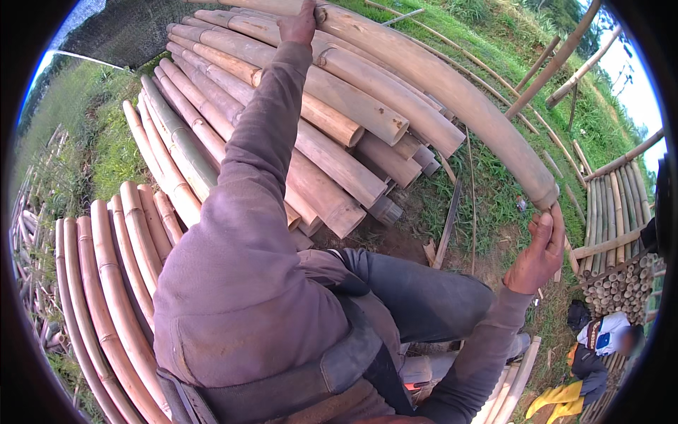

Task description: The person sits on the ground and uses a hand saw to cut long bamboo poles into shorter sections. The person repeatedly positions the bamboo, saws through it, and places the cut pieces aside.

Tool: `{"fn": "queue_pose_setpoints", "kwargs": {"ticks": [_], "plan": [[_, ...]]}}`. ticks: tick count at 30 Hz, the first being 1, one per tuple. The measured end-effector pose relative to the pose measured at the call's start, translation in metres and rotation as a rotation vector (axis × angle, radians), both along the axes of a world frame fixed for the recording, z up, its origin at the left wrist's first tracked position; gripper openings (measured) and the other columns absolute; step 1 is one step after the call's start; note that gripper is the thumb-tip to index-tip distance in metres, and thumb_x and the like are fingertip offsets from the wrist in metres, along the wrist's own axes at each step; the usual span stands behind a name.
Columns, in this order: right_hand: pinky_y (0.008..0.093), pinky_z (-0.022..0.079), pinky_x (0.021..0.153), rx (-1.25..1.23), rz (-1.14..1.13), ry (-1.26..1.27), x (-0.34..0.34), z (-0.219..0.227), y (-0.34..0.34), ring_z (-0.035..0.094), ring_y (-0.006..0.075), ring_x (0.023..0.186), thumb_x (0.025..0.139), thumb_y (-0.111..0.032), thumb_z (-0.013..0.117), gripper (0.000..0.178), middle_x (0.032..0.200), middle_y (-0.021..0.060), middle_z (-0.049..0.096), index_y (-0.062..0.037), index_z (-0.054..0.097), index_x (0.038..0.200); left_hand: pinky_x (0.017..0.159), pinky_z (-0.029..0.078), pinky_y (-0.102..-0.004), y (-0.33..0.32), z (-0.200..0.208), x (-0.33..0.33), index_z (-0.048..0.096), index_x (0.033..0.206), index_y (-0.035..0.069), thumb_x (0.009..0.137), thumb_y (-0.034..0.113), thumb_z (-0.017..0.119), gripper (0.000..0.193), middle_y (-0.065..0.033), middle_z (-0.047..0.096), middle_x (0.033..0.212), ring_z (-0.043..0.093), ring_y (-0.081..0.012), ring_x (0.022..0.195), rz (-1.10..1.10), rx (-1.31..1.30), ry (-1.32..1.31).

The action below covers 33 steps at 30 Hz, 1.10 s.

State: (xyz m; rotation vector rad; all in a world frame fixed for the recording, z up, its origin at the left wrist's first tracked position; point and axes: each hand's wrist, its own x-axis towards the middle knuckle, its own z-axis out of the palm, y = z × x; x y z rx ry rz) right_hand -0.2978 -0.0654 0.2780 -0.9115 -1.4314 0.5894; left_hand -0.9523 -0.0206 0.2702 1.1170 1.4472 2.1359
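A long, thick tan bamboo pole (452, 85) lies across the top of a pile and reaches out past it to the right. My left hand (298, 27), arm stretched far forward, is closed on the pole near a node. At the pole's near right end my right hand (534, 258) grips the rim from below, thumb and fingers pressed to it. Under the pole lies a stack of bamboo poles (332, 169), their open cut ends facing me.
More bamboo poles (116, 297) lie to my left. A flat slat (449, 222) leans beside the stack. At the right stand a bamboo frame (558, 60) and a heap of cut bamboo ends (621, 286). Another person with yellow boots (565, 399) is at the lower right.
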Motion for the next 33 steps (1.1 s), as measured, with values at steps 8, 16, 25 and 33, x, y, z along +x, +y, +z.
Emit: {"fn": "queue_pose_setpoints", "kwargs": {"ticks": [8,16,25,33], "plan": [[0.0403,0.05,0.102,0.105,-0.136,-0.565,0.046,-0.037,-0.031,0.062,0.0222,0.114,0.107,-0.02,0.068,0.046,0.133,0.0119,0.065,-0.0008,0.058,0.147,0.123,0.026,-0.0684,0.012,-0.033,0.051,0.054,0.155,0.028,0.101,0.07,0.041,0.07,-0.0017,0.037,0.172,0.027,-0.0351,0.159,0.421,-1.24,0.932],[0.0401,0.051,0.106,-0.42,-0.739,-0.311,0.291,-0.19,-0.141,0.064,0.0285,0.127,0.107,-0.026,0.065,0.047,0.135,0.0218,0.068,0.009,0.062,0.138,0.123,0.034,-0.0507,0.043,-0.04,0.045,0.067,0.143,0.019,0.094,0.074,0.05,0.075,-0.0168,0.065,0.147,0.055,-0.0349,0.142,0.442,-1.054,0.934],[0.0374,0.055,0.086,-0.59,-1.388,-0.033,0.33,-0.358,-0.349,0.069,0.0229,0.095,0.1,-0.021,0.071,0.031,0.103,0.0163,0.074,0.0055,0.074,0.115,0.11,0.05,-0.0485,0.061,-0.028,-0.04,0.07,0.137,0.006,0.098,0.069,0.057,0.075,-0.0181,0.071,0.136,0.067,-0.0372,0.126,0.709,-0.825,1.125],[0.0348,0.056,0.087,-0.705,-1.452,0.365,0.306,-0.407,-0.407,0.072,0.0199,0.095,0.099,-0.022,0.073,0.033,0.106,0.014,0.076,0.0053,0.074,0.116,0.107,0.052,-0.0478,0.08,-0.029,0.146,0.071,0.137,0.014,0.098,0.074,0.053,0.073,-0.0118,0.073,0.136,0.068,-0.0338,0.125,0.583,-0.891,1.117]]}}
